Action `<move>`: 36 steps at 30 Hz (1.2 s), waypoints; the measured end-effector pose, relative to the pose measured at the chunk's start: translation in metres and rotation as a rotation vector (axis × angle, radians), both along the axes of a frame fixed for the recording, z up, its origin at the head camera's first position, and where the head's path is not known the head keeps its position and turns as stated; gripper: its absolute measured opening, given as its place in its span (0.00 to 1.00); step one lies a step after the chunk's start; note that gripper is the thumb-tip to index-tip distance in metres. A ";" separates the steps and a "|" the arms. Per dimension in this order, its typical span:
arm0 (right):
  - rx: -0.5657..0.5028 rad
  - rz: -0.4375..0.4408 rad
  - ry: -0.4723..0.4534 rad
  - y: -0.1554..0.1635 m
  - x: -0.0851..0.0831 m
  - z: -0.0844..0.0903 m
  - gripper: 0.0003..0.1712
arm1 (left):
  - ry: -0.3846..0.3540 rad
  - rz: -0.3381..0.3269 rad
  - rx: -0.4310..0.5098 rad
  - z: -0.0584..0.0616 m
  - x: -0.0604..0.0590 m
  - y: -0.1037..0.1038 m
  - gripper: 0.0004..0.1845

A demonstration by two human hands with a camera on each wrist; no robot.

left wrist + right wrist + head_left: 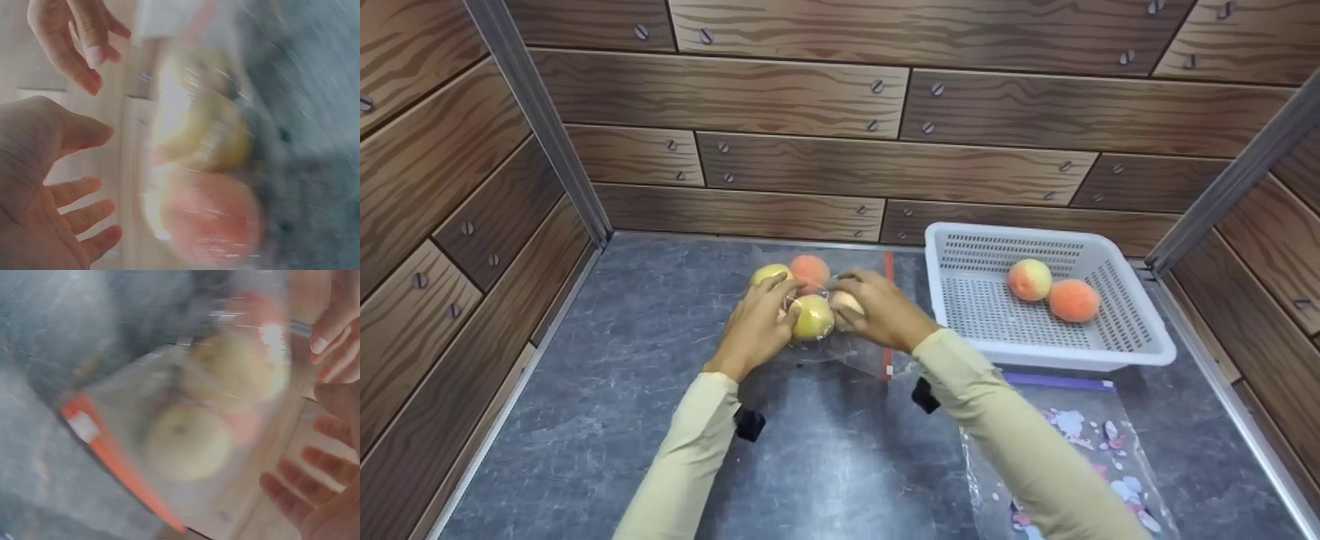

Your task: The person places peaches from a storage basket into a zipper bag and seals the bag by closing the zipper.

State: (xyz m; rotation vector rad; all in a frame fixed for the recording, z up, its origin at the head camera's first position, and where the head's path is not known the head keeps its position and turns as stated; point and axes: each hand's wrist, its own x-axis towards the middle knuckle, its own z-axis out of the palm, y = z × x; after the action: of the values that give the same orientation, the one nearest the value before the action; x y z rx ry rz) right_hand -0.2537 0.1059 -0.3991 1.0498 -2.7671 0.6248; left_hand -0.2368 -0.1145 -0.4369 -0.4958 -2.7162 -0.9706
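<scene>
A clear zip bag (855, 356) holding several peaches (813, 318) lies on the table, its red zip strip (888, 322) to the right. One peach in it is orange-pink (214, 216); others are mostly yellow, like the one nearest the strip (188, 441). My left hand (756, 324) is at the bag's left side, over the peaches, fingers loosely bent. Opposite it, my right hand (885, 309) is beside the pale right-hand peach (847, 302). Both wrist views show the fingers spread and relaxed, close to the bag, gripping nothing. A white slider (83, 426) sits on the strip.
At the right stands a white perforated basket (1050, 352) with two peaches (1074, 301) inside. In front of it lies another clear bag (1080, 442) with a flower print and a purple zip strip (1057, 381), partly under my right forearm. Wood-patterned walls (795, 150) enclose the table.
</scene>
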 end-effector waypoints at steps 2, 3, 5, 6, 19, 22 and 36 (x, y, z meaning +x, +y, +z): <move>-0.078 0.028 0.059 0.011 0.012 0.019 0.17 | 0.067 -0.032 0.071 0.014 0.015 0.000 0.18; -0.123 0.048 0.090 0.017 0.018 0.027 0.15 | 0.093 -0.055 0.104 0.020 0.024 0.001 0.17; -0.212 0.089 0.137 0.033 0.032 0.040 0.12 | 0.115 -0.116 0.149 0.030 0.043 0.002 0.14; -0.251 0.107 0.149 0.043 0.039 0.044 0.11 | 0.111 -0.148 0.162 0.033 0.054 0.003 0.14; -0.098 -0.117 -0.070 0.189 0.126 -0.010 0.20 | -0.275 -0.433 0.290 0.021 0.152 0.002 0.13; -0.022 -0.176 -0.185 0.211 0.137 -0.037 0.25 | -0.303 -0.399 0.312 0.006 0.162 0.003 0.13; 0.230 -0.280 -0.242 0.213 0.165 -0.101 0.34 | -0.473 -0.370 0.384 -0.049 0.191 0.023 0.12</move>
State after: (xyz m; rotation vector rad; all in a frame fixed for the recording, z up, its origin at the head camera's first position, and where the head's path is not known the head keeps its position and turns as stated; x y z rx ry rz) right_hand -0.0889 0.3192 -0.5005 0.6327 -3.1783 0.4287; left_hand -0.0462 -0.0915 -0.4861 -0.7905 -2.7572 -1.8716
